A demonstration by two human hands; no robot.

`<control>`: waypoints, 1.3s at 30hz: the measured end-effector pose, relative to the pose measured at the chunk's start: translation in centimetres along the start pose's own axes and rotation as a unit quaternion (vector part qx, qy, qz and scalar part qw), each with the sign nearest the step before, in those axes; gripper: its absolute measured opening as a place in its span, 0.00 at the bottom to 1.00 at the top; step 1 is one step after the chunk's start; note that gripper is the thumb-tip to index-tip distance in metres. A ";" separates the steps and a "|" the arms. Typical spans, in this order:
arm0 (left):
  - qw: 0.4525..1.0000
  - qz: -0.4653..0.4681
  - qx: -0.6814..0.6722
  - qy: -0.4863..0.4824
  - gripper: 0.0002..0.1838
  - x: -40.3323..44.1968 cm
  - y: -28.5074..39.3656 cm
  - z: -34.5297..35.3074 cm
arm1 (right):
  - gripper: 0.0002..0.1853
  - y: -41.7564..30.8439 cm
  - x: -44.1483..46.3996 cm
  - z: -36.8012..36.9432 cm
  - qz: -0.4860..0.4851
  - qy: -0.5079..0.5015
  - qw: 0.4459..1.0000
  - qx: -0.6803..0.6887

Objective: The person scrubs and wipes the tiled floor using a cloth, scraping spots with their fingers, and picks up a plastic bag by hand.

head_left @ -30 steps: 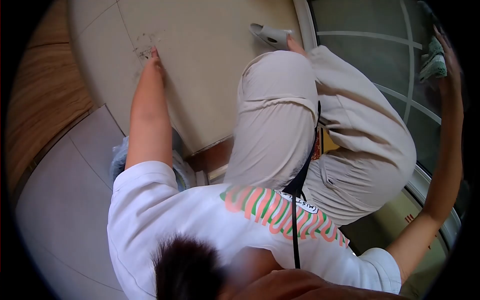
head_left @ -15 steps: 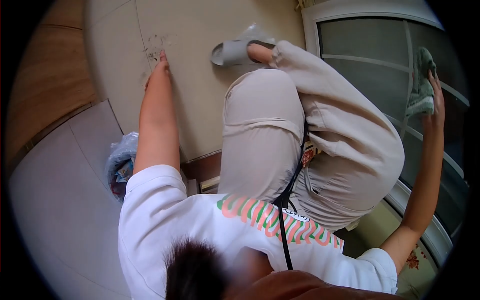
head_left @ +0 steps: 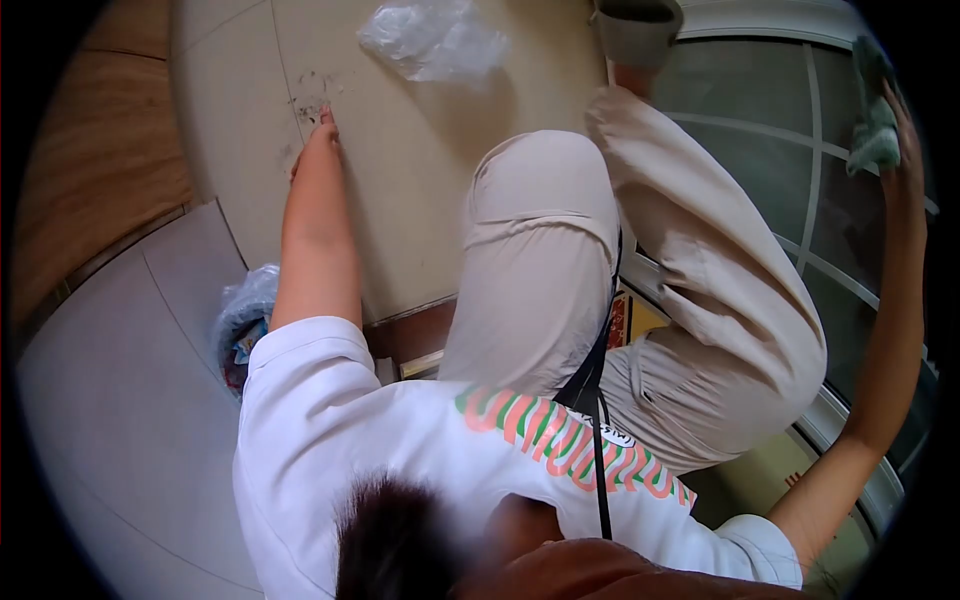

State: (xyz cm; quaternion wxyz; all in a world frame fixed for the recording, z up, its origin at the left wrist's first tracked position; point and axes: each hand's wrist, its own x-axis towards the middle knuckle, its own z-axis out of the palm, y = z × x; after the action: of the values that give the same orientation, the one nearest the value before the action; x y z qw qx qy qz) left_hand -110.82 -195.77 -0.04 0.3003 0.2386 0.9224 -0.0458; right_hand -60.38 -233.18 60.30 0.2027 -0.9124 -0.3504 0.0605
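Observation:
On the right, my right hand (head_left: 906,150) grips a green cloth (head_left: 873,110) at a dark glass panel (head_left: 745,85) with white dividing bars. Some of its fingers show behind the cloth's edge, while the rest are hard to see. My left arm reaches away on the other side. There, my left hand (head_left: 318,142) rests on a pale tiled surface (head_left: 400,150), fingers apart and holding nothing I can see. Dark smudges (head_left: 312,100) mark the tile just beyond its fingertips.
A crumpled clear plastic bag (head_left: 435,40) lies on the tiles ahead. A lined bin (head_left: 230,320) with litter stands beside my left upper arm. My bent legs (head_left: 545,220) fill the middle, and a grey slipper (head_left: 640,25) is on my raised foot.
My right hand has moved the cloth farther up and right along the glass. My slippered foot has swung right, uncovering more of the plastic bag. The left hand stays in place.

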 end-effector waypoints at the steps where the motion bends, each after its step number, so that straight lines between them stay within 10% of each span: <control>1: 1.000 -0.001 -0.002 0.002 0.40 0.2 0.1 0.2 | 0.33 -2.0 0.5 2.1 0.021 0.009 1.000 0.012; 4: 1.000 0.003 -0.009 0.007 0.38 0.4 0.3 0.2 | 0.28 -2.8 2.8 4.7 -0.211 0.005 0.972 -0.106; 7: 1.000 -0.006 -0.017 0.012 0.36 0.4 -0.2 0.3 | 0.15 -10.3 4.1 9.5 -0.587 0.040 0.753 -0.295; 9: 0.999 -0.015 -0.026 0.019 0.34 1.1 -0.4 0.1 | 0.17 -11.4 2.0 10.9 -0.295 -0.014 0.955 -0.026; 12: 0.998 -0.027 -0.050 0.041 0.32 1.4 -0.9 -0.2 | 0.21 -12.1 3.1 12.1 -0.568 -0.003 0.780 -0.262; 13: 0.996 -0.033 -0.063 0.053 0.31 1.4 -1.4 0.0 | 0.22 -11.1 2.2 13.0 -0.253 -0.076 0.955 -0.138; 14: 0.994 -0.041 -0.079 0.069 0.31 1.2 -2.1 0.0 | 0.25 -10.0 1.2 13.9 0.084 -0.012 0.996 0.037; 15: 0.989 -0.056 -0.107 0.089 0.30 1.1 -3.0 -0.2 | 0.25 -9.5 1.4 14.3 0.116 0.002 0.989 0.088; 19: 0.948 -0.034 -0.298 0.107 0.28 -0.3 -8.2 -3.6 | 0.24 -6.0 1.5 17.0 0.158 -0.052 0.965 0.202; 23: 0.860 0.117 -0.441 -0.229 0.26 0.2 -10.8 -9.1 | 0.20 -3.6 3.7 20.9 0.203 -0.104 0.937 0.266; 26: 0.902 0.300 -0.298 -0.094 0.29 -7.1 -9.9 -13.0 | 0.20 2.7 2.8 21.1 0.240 -0.082 0.922 0.293; 39: 0.908 0.387 -0.008 -0.160 0.23 -5.7 -7.4 -15.4 | 0.19 15.8 6.2 31.4 0.008 -0.145 0.975 0.168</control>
State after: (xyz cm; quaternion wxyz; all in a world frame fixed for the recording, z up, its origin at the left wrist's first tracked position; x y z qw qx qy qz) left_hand -118.48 -201.08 15.35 0.4401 0.5640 0.6974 0.0433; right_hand -53.94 -229.38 25.37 0.2993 -0.8497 -0.3537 0.2517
